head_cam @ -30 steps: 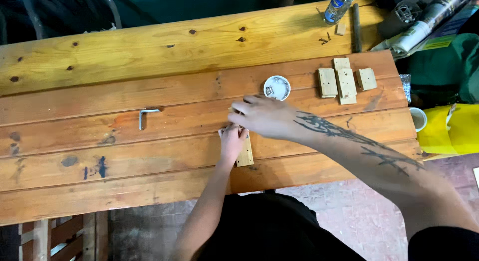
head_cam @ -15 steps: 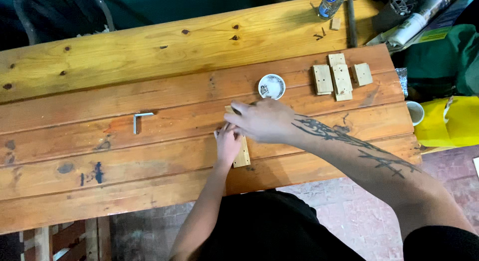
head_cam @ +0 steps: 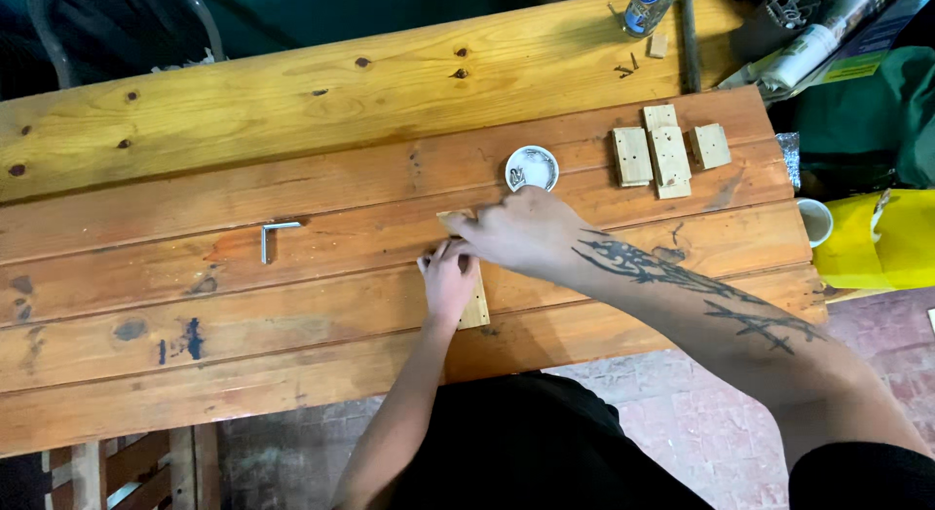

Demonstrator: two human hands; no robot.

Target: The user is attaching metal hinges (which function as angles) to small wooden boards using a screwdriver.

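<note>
Both hands, left hand (head_cam: 448, 282) and right hand (head_cam: 521, 232), press a wooden strip (head_cam: 475, 305) lying lengthwise toward the person.

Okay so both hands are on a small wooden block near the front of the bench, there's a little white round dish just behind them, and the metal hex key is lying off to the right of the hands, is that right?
Not quite. The hex key lies to the left of the hands, not the right, as the head view shows. The rest holds: the left hand and right hand are on the small wooden block, and the white round dish sits just behind them on the wooden bench.
</note>
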